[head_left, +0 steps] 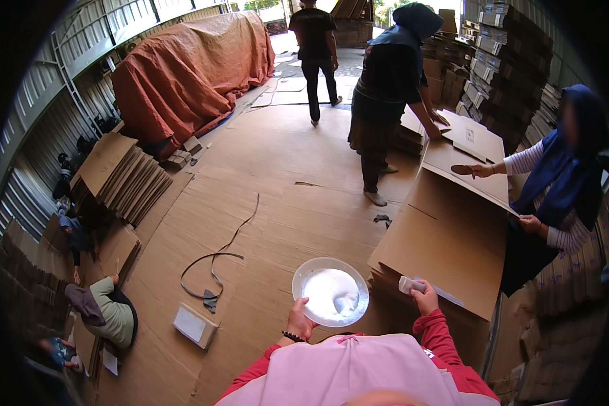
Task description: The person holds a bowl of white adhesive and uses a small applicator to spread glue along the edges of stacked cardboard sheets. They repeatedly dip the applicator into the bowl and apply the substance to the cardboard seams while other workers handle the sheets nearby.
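Observation:
My left hand (300,319) grips the near-left rim of a round, pale plastic bowl (298,287). White paste (331,287) fills much of the bowl, with a hollow on its right side. In my closed right hand (426,299) is a small, pale, block-like applicator (409,284); its exact kind is too small to make out. That hand is over the near edge of a stack of brown cardboard sheets (446,250). Just right of it, a whitish strip (450,296) runs along the cardboard's edge.
Across the stack, two co-workers (392,88) (561,169) handle a folded cardboard sheet (470,145). A black strap (213,271) and a small white-topped box (195,326) lie on the cardboard-covered floor. Bundled cardboard (125,179) and an orange tarpaulin (189,74) stand left; another person (312,54) stands farther back.

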Motion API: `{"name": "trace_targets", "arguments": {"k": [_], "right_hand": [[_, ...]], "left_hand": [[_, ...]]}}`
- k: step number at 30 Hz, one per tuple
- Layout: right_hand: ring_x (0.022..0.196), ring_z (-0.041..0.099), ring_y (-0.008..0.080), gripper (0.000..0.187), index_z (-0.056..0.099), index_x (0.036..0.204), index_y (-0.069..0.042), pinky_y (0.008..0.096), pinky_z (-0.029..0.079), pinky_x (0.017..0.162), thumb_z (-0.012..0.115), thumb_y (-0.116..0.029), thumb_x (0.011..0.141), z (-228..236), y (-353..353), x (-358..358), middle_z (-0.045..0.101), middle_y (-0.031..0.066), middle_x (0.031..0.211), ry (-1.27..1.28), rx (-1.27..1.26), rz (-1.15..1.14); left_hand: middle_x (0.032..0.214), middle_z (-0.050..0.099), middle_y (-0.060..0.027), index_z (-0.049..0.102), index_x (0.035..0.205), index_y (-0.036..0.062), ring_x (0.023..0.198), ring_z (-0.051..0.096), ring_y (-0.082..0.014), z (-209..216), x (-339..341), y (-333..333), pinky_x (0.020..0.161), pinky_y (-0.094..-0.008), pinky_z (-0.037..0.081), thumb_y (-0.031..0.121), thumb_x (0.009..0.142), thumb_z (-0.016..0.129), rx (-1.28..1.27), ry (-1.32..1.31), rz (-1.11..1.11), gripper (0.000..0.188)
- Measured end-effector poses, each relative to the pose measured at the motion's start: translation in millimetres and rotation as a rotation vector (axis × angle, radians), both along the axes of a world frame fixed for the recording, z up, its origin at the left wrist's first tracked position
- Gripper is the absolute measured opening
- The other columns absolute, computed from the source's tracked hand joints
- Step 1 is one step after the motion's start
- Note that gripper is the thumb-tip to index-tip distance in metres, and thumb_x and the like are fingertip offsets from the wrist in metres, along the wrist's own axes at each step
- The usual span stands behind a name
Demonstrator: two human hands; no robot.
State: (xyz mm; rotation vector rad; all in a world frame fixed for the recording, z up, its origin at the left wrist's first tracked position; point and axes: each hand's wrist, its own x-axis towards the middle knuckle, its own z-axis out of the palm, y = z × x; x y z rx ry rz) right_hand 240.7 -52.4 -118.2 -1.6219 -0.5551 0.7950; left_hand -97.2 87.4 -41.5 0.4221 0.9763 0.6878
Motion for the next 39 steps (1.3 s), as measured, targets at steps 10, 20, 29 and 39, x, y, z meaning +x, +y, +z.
{"name": "trace_targets", "arguments": {"k": [10,20,29,39], "right_hand": [[0.076,0.057,0.0066,0.015,0.068,0.094,-0.004,0.0207,0.045,0.070,0.061,0.001,0.081,47.9,20.8,-42.0,0.065,0.0007,0.085,-0.010,0.111,0.161],[0.068,0.052,0.0046,0.012,0.068,0.092,-0.003,0.0191,0.041,0.063,0.061,0.000,0.082,64.4,25.1,-47.9,0.064,-0.0006,0.080,-0.006,0.208,0.134],[0.068,0.051,0.0046,0.013,0.068,0.093,-0.003,0.0195,0.041,0.063,0.060,0.000,0.082,74.0,33.2,-50.8,0.063,-0.0008,0.080,0.024,0.190,0.207],[0.068,0.049,0.0026,0.011,0.067,0.093,-0.004,0.0176,0.039,0.061,0.060,-0.003,0.085,72.0,28.1,-51.3,0.061,-0.0033,0.079,0.052,0.156,0.225]], "left_hand": [[0.130,0.046,-0.0216,0.030,0.134,-0.0022,0.116,0.051,-0.0379,4.2,3.0,4.1,0.089,-0.0555,0.047,0.031,0.086,0.044,0.022,-0.017,-0.156,0.060],[0.132,0.044,-0.0214,0.029,0.135,-0.0017,0.118,0.049,-0.0383,-3.0,-0.4,5.9,0.092,-0.0578,0.044,0.030,0.086,0.045,0.007,-0.068,-0.189,0.061],[0.130,0.047,-0.0214,0.033,0.133,-0.0028,0.118,0.050,-0.0364,-6.9,-2.8,0.7,0.093,-0.0532,0.045,0.033,0.087,0.041,-0.010,-0.085,-0.104,0.059],[0.134,0.044,-0.0206,0.032,0.136,-0.0013,0.122,0.045,-0.0367,-11.3,-4.7,-2.4,0.096,-0.0538,0.041,0.034,0.087,0.040,-0.023,-0.184,-0.034,0.060]]}}
